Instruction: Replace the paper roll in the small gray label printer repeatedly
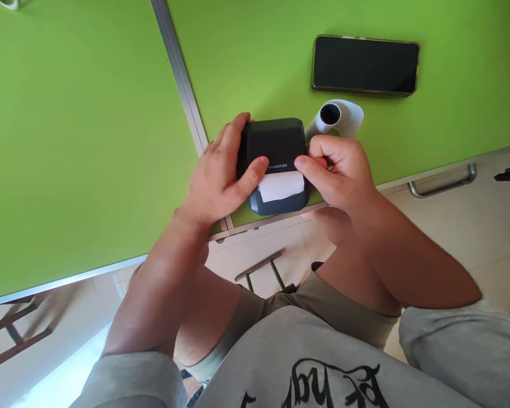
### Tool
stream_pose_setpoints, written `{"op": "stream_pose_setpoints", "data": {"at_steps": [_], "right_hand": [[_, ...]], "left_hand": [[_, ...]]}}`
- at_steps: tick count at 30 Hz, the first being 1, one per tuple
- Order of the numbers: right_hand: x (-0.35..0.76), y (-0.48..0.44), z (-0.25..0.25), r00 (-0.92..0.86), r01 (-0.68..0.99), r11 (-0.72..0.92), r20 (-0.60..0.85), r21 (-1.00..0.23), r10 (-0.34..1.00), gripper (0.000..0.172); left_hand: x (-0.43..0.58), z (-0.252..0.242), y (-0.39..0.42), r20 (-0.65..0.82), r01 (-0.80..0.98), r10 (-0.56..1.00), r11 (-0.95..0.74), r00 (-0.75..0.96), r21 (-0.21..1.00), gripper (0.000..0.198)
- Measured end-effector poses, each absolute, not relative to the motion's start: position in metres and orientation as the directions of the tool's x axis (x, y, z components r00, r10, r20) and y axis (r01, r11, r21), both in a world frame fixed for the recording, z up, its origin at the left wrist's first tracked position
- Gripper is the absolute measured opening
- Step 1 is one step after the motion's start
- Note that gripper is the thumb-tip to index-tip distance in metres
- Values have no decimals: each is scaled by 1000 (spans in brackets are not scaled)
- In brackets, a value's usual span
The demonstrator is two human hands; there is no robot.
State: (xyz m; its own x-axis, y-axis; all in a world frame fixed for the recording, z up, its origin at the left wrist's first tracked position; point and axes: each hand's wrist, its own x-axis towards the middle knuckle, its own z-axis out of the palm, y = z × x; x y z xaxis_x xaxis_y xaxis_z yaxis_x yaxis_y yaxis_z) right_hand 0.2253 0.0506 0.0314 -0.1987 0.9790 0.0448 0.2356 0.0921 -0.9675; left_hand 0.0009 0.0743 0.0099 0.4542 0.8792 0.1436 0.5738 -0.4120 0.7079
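Observation:
A small dark printer (276, 148) sits at the near edge of the green table (89, 141), with a strip of white paper (281, 186) coming out of its front. My left hand (219, 173) wraps round the printer's left side, thumb pressing on the top by the paper. My right hand (340, 170) is closed against the printer's right side, thumb touching its top edge near the paper. Just behind my right hand lies a white paper roll (334, 118) on its side.
A black phone (365, 65) lies face up farther back on the right. A metal seam (181, 79) divides two green tabletops. A metal handle (444, 184) is fixed under the table edge at right. Stool frames stand on the tiled floor below.

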Motion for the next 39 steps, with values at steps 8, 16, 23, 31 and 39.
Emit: {"op": "stream_pose_setpoints", "data": {"at_steps": [8,16,23,31,39], "right_hand": [[228,52,28,-217,273,171,113,-947,970,45],[230,53,27,-228,332,211,139,-919,964,47],[229,53,26,-227,342,227,154,-912,962,46],[230,52,26,-238,340,218,140,-915,961,45],[228,56,18,-195,348,232,171,-908,966,45]], "left_hand": [[3,11,74,131,579,891,-388,434,717,83],[5,21,72,81,612,898,-358,433,705,82],[4,17,74,92,613,897,-368,433,699,84],[3,16,74,92,602,898,-361,431,712,82],[-1,12,55,79,642,892,-379,445,667,90]]}}
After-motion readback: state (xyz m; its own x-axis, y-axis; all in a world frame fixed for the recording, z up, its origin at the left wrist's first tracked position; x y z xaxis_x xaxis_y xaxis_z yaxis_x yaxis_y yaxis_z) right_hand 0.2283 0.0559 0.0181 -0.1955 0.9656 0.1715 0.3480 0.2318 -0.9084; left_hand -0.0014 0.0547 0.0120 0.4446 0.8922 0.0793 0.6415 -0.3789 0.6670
